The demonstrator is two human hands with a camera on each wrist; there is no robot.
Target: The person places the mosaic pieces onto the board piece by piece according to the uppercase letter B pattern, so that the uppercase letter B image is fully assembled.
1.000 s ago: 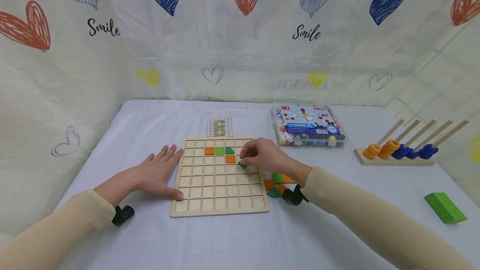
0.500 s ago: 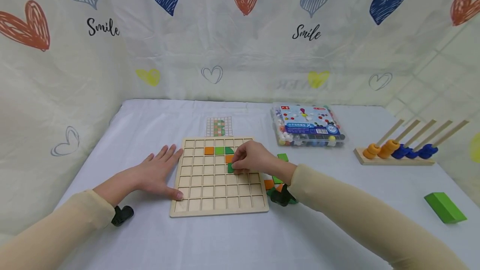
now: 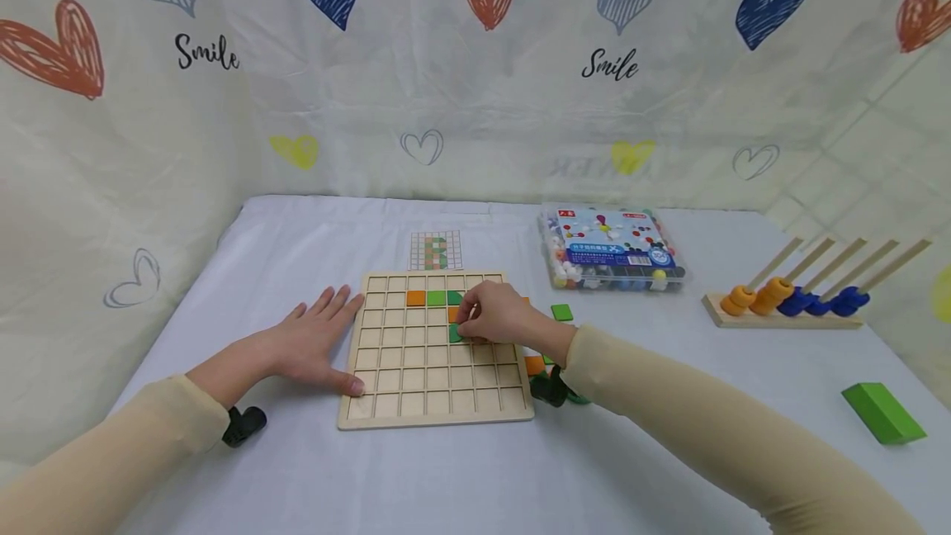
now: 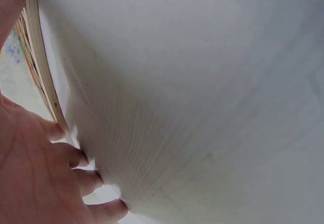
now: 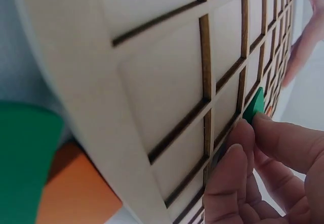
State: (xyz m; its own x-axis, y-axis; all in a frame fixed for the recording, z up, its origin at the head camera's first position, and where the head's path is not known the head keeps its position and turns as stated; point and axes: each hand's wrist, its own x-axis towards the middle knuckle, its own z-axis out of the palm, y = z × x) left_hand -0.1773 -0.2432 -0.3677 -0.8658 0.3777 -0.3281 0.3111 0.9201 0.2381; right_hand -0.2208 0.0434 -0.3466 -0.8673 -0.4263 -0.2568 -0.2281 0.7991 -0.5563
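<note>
My left hand point(image 3: 312, 345) lies flat with fingers spread beside the wooden grid board point(image 3: 401, 404), its thumb and fingertips at the board's left edge. Over the board, my right hand point(image 3: 494, 314) pinches a dark green tile point(image 3: 455, 334) between thumb and fingers. That tile sits at a cell directly below an orange tile point(image 3: 452, 314), partly covered by the fingertips. One row higher are an orange square point(image 3: 415, 298), a light green square point(image 3: 436, 298) and a dark green rounded tile point(image 3: 454, 297). The right wrist view shows the pinched tile's upper part standing out above the thumb.
Loose tiles lie right of the board, among them a light green square point(image 3: 561, 312) and an orange one point(image 3: 534, 365). A printed pattern card point(image 3: 435, 251) lies behind the board. Farther right are a plastic case point(image 3: 617, 246), a peg stand point(image 3: 787, 316) and a green block point(image 3: 884, 413).
My right hand has moved left across the board with the dark green tile, bringing it below the orange tile. In the last half second it has hardly shifted. My left hand stays put.
</note>
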